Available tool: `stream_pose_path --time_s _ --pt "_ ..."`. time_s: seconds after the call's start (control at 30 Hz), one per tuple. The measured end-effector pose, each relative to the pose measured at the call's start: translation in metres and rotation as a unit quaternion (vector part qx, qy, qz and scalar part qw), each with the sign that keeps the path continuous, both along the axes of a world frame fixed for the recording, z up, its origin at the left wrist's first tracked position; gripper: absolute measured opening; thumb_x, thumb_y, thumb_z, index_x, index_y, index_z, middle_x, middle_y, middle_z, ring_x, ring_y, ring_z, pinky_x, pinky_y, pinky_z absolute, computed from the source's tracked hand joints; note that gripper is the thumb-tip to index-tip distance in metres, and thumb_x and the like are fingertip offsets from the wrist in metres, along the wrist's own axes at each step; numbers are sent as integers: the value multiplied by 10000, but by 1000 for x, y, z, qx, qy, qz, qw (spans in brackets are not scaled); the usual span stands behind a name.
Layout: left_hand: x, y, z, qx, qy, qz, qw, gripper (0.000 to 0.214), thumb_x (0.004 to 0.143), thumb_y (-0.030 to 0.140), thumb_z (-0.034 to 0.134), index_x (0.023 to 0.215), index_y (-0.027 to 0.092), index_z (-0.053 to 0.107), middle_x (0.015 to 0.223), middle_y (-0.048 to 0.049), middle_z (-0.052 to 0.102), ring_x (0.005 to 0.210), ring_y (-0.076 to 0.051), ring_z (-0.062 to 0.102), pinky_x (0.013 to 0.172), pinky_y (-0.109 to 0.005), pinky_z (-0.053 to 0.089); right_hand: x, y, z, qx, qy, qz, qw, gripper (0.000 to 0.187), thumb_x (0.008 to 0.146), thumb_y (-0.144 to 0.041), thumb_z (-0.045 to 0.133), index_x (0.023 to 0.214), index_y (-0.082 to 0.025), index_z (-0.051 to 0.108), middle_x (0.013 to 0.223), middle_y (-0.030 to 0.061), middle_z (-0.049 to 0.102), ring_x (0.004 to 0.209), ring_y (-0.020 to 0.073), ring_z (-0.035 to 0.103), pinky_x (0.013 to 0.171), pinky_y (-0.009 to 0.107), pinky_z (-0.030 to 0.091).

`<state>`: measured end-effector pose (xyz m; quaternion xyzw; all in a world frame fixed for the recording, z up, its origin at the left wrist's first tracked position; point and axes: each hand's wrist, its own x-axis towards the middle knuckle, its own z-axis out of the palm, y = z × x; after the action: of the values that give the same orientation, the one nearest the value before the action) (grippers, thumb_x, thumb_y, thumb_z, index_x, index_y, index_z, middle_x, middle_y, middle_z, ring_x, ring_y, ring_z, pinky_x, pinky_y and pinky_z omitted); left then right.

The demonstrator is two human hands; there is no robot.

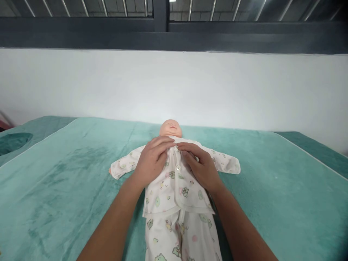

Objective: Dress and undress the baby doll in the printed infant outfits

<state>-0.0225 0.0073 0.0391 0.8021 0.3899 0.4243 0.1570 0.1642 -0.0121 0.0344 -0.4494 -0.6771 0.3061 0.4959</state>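
A baby doll (170, 127) lies on its back on a teal blanket, head toward the wall, arms spread out. It wears a white printed top (179, 183) with buttons down the front and matching trousers (176, 235). My left hand (152, 159) rests on the doll's chest left of the button line, fingers curled onto the cloth near the collar. My right hand (199, 165) lies on the right side of the chest, its fingertips meeting the left hand's at the top of the opening. Both hands pinch the top's front edges.
The teal blanket (67, 181) covers a wide bed or table that reaches a white wall (190, 87). Dark window frames run above the wall. A darker green patch (13, 142) sits at the far left edge.
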Motion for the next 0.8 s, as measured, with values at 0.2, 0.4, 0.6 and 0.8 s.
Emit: stream_pose_path --time_s 0.2,0.4,0.6,0.8 --pt "2 2 -4 -34 38 51 997 368 909 140 360 1130 236 637 1267 -10 623 1208 -183 531 1056 -373 405 2 1 1 -54 -52 33 997 371 892 -295 529 1258 -316 585 1442 -17 478 1366 196 373 1161 407 274" --pt "2 2 -6 -20 46 67 997 333 915 154 362 1111 231 620 1218 -13 627 1176 -184 528 1010 -357 428 6 4 -1 -82 -83 50 992 410 928 -375 483 1334 -330 518 1483 -19 419 1426 241 266 1177 435 233" --pt "2 7 -9 0 95 47 994 436 909 136 310 1242 220 578 1343 -49 537 1273 -203 451 1086 -403 367 3 6 -3 -117 -99 39 987 504 936 -452 452 1421 -321 405 1571 -24 253 1465 215 129 1192 429 153" --pt "0 9 -9 -41 85 22 995 467 891 141 317 1294 245 528 1385 -29 533 1318 -203 428 1107 -445 344 9 19 -12 -89 -136 -11 987 452 944 -481 404 1362 -324 475 1511 -8 385 1426 218 257 1187 478 36"
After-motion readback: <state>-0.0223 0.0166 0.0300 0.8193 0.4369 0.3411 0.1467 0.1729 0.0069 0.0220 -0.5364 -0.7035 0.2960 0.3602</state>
